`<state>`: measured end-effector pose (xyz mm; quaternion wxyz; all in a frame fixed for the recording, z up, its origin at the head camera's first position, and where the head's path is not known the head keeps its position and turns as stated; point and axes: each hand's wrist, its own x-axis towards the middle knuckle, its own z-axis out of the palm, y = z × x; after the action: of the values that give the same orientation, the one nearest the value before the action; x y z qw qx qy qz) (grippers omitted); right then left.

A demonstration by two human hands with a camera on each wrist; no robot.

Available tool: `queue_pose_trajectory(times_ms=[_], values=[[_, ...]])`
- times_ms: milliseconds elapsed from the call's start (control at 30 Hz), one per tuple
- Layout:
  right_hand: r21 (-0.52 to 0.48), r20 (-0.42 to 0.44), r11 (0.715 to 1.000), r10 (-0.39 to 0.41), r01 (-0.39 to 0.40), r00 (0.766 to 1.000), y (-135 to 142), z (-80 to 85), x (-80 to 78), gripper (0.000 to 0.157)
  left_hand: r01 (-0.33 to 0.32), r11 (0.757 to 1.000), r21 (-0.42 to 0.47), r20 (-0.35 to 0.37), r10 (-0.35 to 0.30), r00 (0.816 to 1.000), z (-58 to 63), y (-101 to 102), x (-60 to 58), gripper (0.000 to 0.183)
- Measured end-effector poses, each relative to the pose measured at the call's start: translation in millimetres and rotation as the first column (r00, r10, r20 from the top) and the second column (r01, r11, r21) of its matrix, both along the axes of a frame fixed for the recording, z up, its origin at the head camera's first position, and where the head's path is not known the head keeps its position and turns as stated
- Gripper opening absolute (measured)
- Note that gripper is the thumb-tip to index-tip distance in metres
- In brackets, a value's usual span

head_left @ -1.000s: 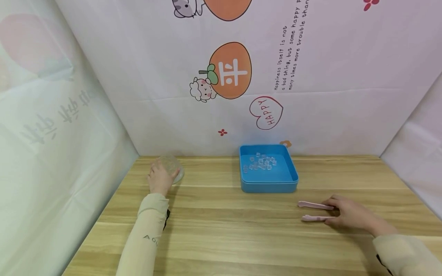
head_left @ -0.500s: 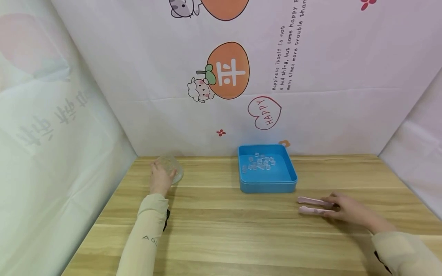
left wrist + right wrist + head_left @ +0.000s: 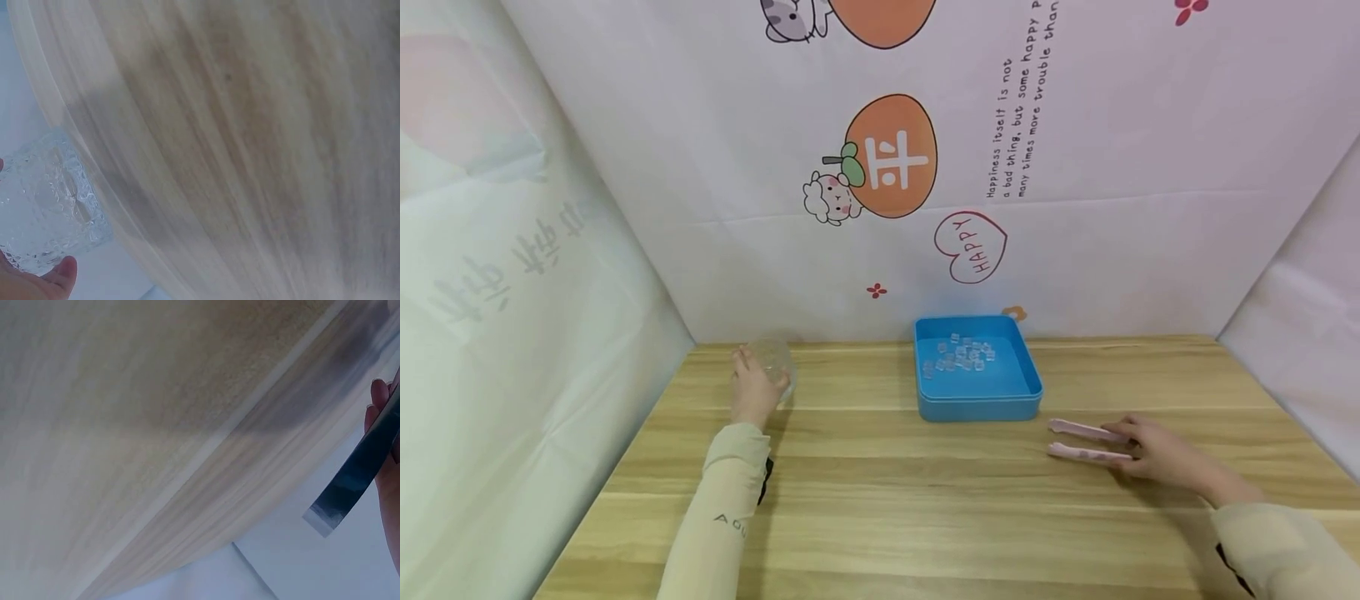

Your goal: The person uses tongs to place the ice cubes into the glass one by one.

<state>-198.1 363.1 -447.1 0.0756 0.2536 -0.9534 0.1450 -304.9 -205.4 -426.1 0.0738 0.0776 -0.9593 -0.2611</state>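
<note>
At the table's far left, my left hand [image 3: 756, 390] grips a clear glass [image 3: 777, 357]. Its bumpy, faceted wall shows in the left wrist view, where the glass [image 3: 50, 203] sits between the thumb [image 3: 64, 272] and a barely visible fingertip. On the right side, my right hand [image 3: 1165, 457] holds a pair of pink tongs [image 3: 1086, 430] between thumb and fingers. Their two arms stand apart and point left, with nothing between the tips. In the right wrist view only part of the right hand [image 3: 386, 469] appears, at the edge.
A blue square tray [image 3: 981, 408] stands at the back of the wooden table [image 3: 880, 500], between the hands. Several small clear cubes [image 3: 962, 353] lie inside it. A printed cloth [image 3: 760, 258] hangs right behind the table. A dark strip [image 3: 359, 475] crosses the right wrist view.
The tongs' arms have come somewhat closer together, and their tips have shifted away from me. The left hand and glass have shifted slightly right. The head view has turned slightly.
</note>
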Motion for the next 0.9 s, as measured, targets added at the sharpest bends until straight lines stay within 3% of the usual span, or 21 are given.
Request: queue_pose_trajectory(times_ms=[333,533,633,767,900], values=[[-0.029,0.09,0.989,-0.144,0.147,0.985,12.1,9.9,-2.2,0.04,-0.014,0.999,-0.029,-0.055,0.012,0.998,-5.5,4.6,2.8,0.098],[-0.04,0.082,0.979,-0.194,0.198,0.978,22.5,10.6,-7.0,0.046,-0.034,0.999,0.012,-0.088,0.034,0.995,-3.7,14.0,4.7,0.096],[-0.054,0.039,0.972,-0.227,0.229,0.973,27.2,10.5,-12.4,0.046,-0.028,0.999,0.022,-0.092,0.03,0.995,-3.4,19.5,5.1,0.096],[-0.029,0.027,0.954,-0.298,0.299,0.954,24.1,20.6,-19.3,0.048,-0.016,1.0,0.016,-0.094,0.018,0.995,-5.2,25.9,4.8,0.096],[0.02,0.053,0.921,-0.389,0.389,0.92,11.3,37.2,-23.5,0.053,0.001,1.0,0.006,-0.085,0.0,0.996,-6.6,31.7,4.6,0.097]])
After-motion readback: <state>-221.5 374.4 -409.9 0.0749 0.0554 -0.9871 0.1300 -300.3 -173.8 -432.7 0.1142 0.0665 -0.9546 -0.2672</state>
